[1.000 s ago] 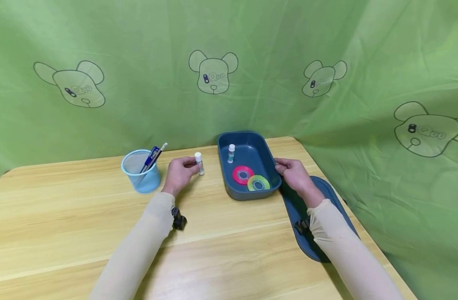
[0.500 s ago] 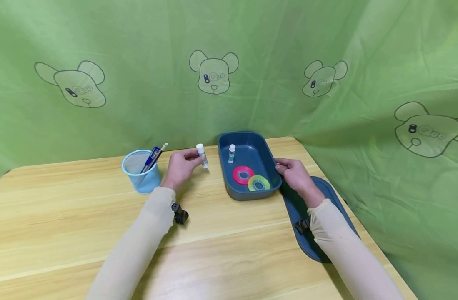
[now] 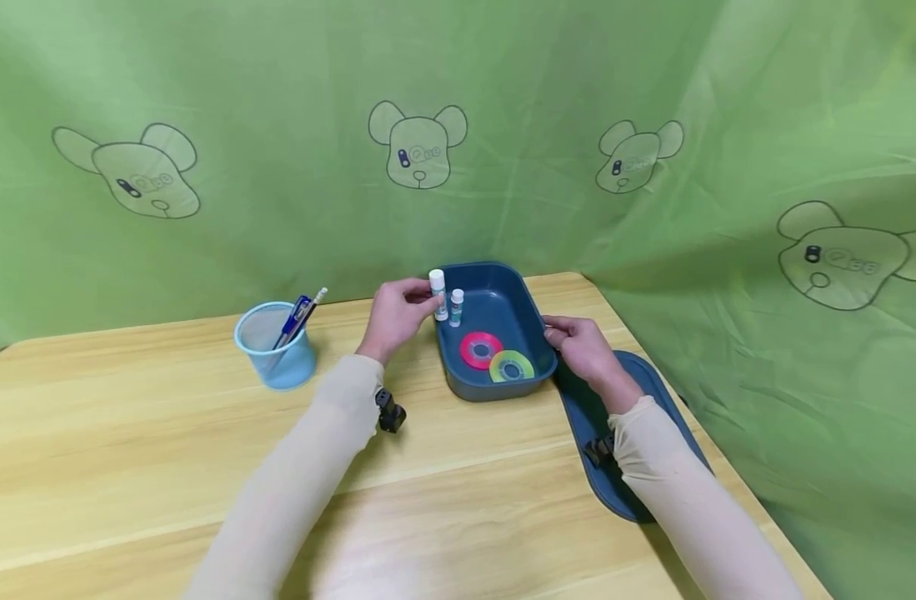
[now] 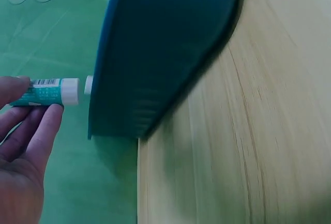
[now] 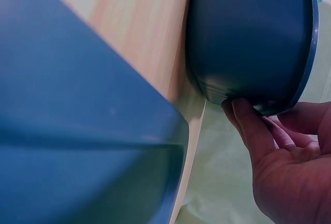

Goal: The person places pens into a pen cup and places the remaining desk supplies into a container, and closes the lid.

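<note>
My left hand (image 3: 396,319) pinches a white-capped glue stick (image 3: 437,292) between thumb and fingers, at the left rim of a dark blue bin (image 3: 506,312). Seen from the left wrist, the held glue stick (image 4: 44,93) has a teal label with a barcode and sits just above the bin wall (image 4: 150,53). A second glue stick (image 3: 457,310) stands upright inside the bin. Near the bin's front lie a pink tape roll (image 3: 468,344) and a yellow-green one (image 3: 524,371). My right hand (image 3: 583,348) grips the bin's right rim, thumb above and fingers against the outer wall (image 5: 248,43).
A light blue mesh pen cup (image 3: 283,367) with a blue pen (image 3: 296,317) and a pencil (image 3: 317,300) stands left of the bin. On the right, a flat dark blue lid (image 3: 648,379) lies partly under my right forearm. A green curtain (image 3: 292,208) hangs behind the wooden table (image 3: 165,433).
My left hand has lifted the glue stick off the table and carried it right to the bin's left rim, close to the other glue stick. The right hand keeps its grip on the bin.
</note>
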Action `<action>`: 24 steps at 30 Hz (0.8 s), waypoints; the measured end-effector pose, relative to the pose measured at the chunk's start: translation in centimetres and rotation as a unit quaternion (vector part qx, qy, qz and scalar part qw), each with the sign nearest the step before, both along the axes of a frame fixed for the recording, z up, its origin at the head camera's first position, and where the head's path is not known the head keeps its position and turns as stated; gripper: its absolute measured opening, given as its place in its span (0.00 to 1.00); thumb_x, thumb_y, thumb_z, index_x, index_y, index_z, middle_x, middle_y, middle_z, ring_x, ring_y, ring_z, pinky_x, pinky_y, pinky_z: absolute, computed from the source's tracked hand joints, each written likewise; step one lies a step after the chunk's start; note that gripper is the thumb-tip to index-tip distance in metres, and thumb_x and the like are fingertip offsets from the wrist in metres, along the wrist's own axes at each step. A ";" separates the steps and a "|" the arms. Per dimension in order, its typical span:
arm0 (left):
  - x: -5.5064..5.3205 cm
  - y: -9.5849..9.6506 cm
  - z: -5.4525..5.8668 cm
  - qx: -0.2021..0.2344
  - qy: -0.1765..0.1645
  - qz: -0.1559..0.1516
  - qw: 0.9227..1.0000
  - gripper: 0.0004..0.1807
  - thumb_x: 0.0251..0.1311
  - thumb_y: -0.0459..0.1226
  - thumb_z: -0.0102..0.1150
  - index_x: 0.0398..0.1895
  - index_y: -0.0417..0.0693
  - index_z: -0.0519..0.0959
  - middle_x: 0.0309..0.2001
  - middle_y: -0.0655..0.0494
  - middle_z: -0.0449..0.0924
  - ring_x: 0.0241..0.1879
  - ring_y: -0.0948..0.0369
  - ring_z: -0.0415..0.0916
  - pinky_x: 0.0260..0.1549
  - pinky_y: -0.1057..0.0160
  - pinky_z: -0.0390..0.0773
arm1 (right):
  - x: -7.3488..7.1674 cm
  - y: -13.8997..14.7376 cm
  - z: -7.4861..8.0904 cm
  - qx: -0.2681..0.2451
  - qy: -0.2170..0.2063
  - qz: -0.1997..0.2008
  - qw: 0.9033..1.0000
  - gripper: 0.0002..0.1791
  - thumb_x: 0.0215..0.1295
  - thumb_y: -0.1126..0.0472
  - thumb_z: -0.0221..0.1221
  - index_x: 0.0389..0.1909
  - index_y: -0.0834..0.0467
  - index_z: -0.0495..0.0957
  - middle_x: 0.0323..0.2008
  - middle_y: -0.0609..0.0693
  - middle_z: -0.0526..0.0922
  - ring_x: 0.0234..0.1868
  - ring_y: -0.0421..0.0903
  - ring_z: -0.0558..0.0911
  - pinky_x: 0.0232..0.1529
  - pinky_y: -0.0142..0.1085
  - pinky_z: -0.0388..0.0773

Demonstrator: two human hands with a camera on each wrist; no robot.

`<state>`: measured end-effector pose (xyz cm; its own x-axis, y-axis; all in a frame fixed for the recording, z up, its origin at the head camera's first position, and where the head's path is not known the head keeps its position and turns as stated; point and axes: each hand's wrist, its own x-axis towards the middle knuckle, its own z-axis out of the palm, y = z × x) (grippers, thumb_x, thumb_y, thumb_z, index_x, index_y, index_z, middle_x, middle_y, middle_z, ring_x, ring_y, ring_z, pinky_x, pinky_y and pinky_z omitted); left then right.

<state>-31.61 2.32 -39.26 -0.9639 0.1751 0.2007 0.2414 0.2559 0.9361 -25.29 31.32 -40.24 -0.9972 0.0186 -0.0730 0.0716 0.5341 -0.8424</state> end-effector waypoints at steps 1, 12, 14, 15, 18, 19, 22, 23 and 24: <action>-0.1 0.2 0.0 -0.005 -0.002 0.001 1.000 0.15 0.60 0.34 0.68 0.48 0.36 0.83 0.41 0.47 0.84 0.42 0.55 0.80 0.41 0.62 0.81 | 0.0 -0.1 0.0 -0.001 -0.001 0.001 1.000 0.23 0.76 0.65 0.46 0.69 0.68 0.64 0.63 0.67 0.71 0.66 0.58 0.68 0.66 0.51 0.64; -0.6 2.0 -0.3 -0.038 -0.011 -0.013 0.999 0.15 0.62 0.34 0.66 0.50 0.36 0.82 0.41 0.49 0.82 0.42 0.56 0.78 0.42 0.65 0.81 | -0.1 -0.2 -0.2 -0.002 0.006 0.003 1.000 0.23 0.76 0.66 0.46 0.68 0.69 0.65 0.63 0.67 0.71 0.65 0.58 0.68 0.66 0.51 0.65; -0.6 2.2 -0.2 -0.044 -0.014 -0.011 0.999 0.15 0.62 0.34 0.65 0.51 0.36 0.81 0.41 0.49 0.82 0.42 0.56 0.78 0.42 0.65 0.81 | -0.1 -0.2 -0.2 -0.001 0.006 0.005 1.000 0.23 0.76 0.65 0.46 0.68 0.69 0.65 0.63 0.67 0.71 0.66 0.58 0.68 0.66 0.50 0.65; -0.6 2.3 -0.2 -0.046 -0.015 -0.011 0.999 0.15 0.63 0.33 0.65 0.52 0.36 0.81 0.42 0.49 0.82 0.43 0.56 0.78 0.42 0.65 0.81 | -0.2 -0.1 -0.3 -0.001 0.007 0.005 1.000 0.23 0.76 0.65 0.46 0.68 0.69 0.65 0.63 0.67 0.71 0.66 0.58 0.68 0.66 0.50 0.65; -0.7 2.7 -0.2 -0.048 -0.007 -0.002 0.999 0.17 0.63 0.31 0.63 0.55 0.35 0.79 0.45 0.46 0.82 0.46 0.56 0.78 0.46 0.64 0.80 | -0.1 0.0 -0.3 -0.001 0.010 0.004 1.000 0.23 0.76 0.65 0.46 0.68 0.69 0.65 0.63 0.67 0.71 0.66 0.58 0.68 0.66 0.50 0.65; -0.7 2.8 -0.3 -0.048 -0.003 0.003 0.999 0.18 0.63 0.31 0.63 0.56 0.34 0.78 0.47 0.45 0.81 0.47 0.55 0.78 0.47 0.64 0.79 | -0.1 0.0 -0.3 0.000 0.010 0.004 1.000 0.23 0.76 0.65 0.46 0.68 0.69 0.65 0.63 0.66 0.71 0.66 0.57 0.68 0.66 0.50 0.64; -0.7 3.1 -0.4 -0.046 0.005 0.015 0.999 0.20 0.63 0.29 0.63 0.58 0.33 0.76 0.50 0.42 0.81 0.50 0.54 0.77 0.50 0.64 0.78 | 0.0 0.1 -0.3 -0.001 0.009 0.002 1.000 0.23 0.76 0.65 0.46 0.68 0.69 0.65 0.63 0.66 0.71 0.66 0.57 0.68 0.66 0.50 0.65; -0.7 3.1 -0.5 -0.045 0.006 0.018 0.999 0.20 0.63 0.29 0.63 0.58 0.32 0.76 0.51 0.42 0.80 0.50 0.54 0.77 0.50 0.64 0.78 | 0.0 0.1 -0.3 -0.001 0.009 0.002 1.000 0.23 0.76 0.65 0.46 0.68 0.69 0.65 0.63 0.66 0.71 0.66 0.57 0.68 0.66 0.50 0.65; -0.7 3.2 -0.5 -0.044 0.008 0.020 0.999 0.20 0.63 0.29 0.63 0.57 0.32 0.77 0.50 0.42 0.81 0.50 0.54 0.77 0.50 0.64 0.78 | 0.0 0.1 -0.3 -0.001 0.009 0.002 1.000 0.23 0.76 0.65 0.46 0.68 0.68 0.65 0.63 0.66 0.72 0.65 0.57 0.68 0.66 0.50 0.65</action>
<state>-32.31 5.50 -39.78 -0.9674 0.1543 0.2007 0.2433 0.3468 0.9059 -25.26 31.46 -40.53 -0.9984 0.0146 -0.0553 0.0545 0.5323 -0.8448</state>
